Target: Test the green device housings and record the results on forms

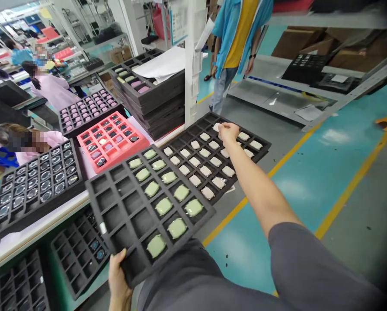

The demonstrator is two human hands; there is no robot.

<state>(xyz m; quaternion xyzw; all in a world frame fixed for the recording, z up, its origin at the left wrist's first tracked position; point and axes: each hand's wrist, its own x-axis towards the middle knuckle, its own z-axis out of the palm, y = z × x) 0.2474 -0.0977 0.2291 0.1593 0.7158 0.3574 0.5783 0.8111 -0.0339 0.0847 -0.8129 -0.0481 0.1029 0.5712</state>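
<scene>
My left hand grips the near left corner of a black foam tray, thumb over its rim. Pale green watch-case-shaped pieces fill the right part of this tray, while its left compartments are bare. My right hand reaches over a second black foam tray of off-white pieces of similar shape. Its fingers pinch one off-white piece above the far side of that tray. The second tray's near left edge is hidden behind the green-piece tray.
Left stands a bench with a red tray, a tray of round dark parts and one of purple pieces. Behind rises a stack of black trays beside a white post. A person stands ahead near metal shelving.
</scene>
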